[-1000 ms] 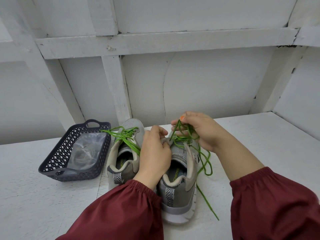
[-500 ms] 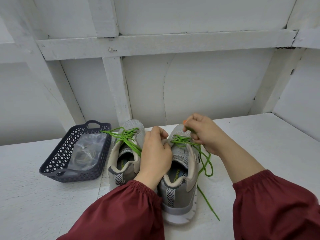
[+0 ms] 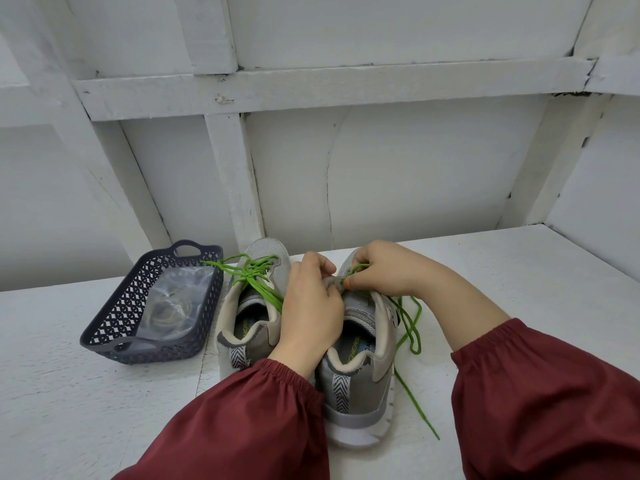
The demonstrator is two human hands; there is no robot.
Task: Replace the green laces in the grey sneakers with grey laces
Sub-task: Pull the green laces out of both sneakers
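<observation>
Your left hand [image 3: 311, 306] grips grey sneaker [image 3: 360, 393] right under it. Right hand [image 3: 384, 271] pinches green lace [image 3: 415, 405], tail trailing below right wrist. Second sneaker [image 3: 249, 327] just left, laced green. Eyelets hidden by fingers; bag [image 3: 176, 306] in basket [image 3: 114, 320] blurry.

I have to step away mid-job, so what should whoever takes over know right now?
Left hand grips the right-side sneaker at its tongue. Right hand pinches its loosened green lace, whose tail lies on the table.
Left-side sneaker has a knotted green lace.
Basket holds a clear bag; contents unclear.
Done: nothing replaced.
Left: unlace both sneakers, thread grey laces.
</observation>
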